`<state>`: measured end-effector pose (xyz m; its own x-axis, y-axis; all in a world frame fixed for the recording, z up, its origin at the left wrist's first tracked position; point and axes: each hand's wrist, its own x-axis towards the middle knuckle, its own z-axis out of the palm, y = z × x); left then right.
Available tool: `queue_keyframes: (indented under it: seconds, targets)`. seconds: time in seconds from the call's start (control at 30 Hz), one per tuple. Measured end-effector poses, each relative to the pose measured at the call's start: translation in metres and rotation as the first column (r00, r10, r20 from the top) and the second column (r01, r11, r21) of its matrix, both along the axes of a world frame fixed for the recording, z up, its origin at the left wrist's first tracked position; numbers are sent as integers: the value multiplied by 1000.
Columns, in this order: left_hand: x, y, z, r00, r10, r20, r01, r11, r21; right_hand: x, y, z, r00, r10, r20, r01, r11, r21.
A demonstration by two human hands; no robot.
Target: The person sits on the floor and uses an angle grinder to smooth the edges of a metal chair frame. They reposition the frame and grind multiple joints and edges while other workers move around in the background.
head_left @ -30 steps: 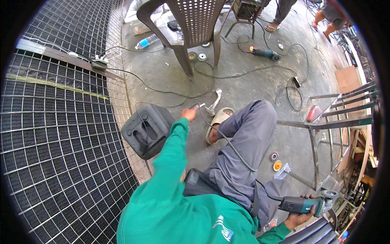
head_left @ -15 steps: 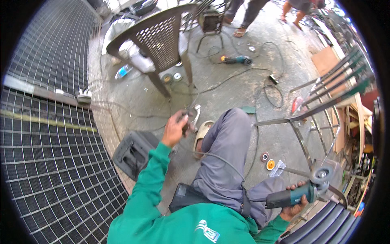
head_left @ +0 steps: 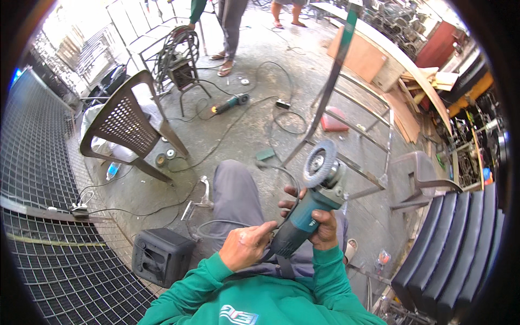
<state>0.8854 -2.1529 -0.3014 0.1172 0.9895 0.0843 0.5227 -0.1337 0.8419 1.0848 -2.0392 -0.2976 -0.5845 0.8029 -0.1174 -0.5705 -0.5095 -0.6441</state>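
Seated worker with an angle grinder (head_left: 306, 216) held over the lap. The right hand (head_left: 324, 230) is wrapped closed around the teal body of the grinder, disc (head_left: 319, 162) tilted up and away toward 1 o'clock. The left hand (head_left: 245, 246) lies at 9 o'clock of the tool's tail, fingers loosely curled, forefinger extended and touching the rear end where the cable (head_left: 227, 223) leaves; it grips nothing firmly. The step in hand appears to be readying or checking the grinder, not cutting: the disc touches no workpiece. The next move probably calls for a second firm grip on the body and for keeping the cable, which loops across the grey trouser leg (head_left: 235, 197), clear of the disc. A metal frame (head_left: 346, 162) stands just beyond the disc at 12 to 2 o'clock. At 8 o'clock of the hands a black box (head_left: 162, 255) sits on the floor (head_left: 254, 130); a second grinder (head_left: 230, 102) lies well apart at 11 o'clock, beside a brown plastic chair (head_left: 130, 127).
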Motion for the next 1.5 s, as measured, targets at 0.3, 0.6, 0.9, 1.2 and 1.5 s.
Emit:
queue_keyframes:
  seconds: [0.3,0.6,0.9,1.2,1.5]
  targets:
    - [10,64,-50,385,456,802,251,785,-567,40,-18,-32,994,-71,-78,68,997,-44]
    - [-17,166,20,-62,454,889,-4,890,-455,60,-26,-31,974,-141,176,116,983,141]
    - [-311,78,164,518,821,238,-308,-81,948,133,22,-12,582,-666,467,296,708,641]
    - [-412,-106,-88,-164,302,939,-957,182,-226,149,26,32,135,-934,330,-41,327,944]
    - [-543,-166,-251,-624,402,670,-776,-216,-593,99,21,53,138,-956,-258,-875,-240,421]
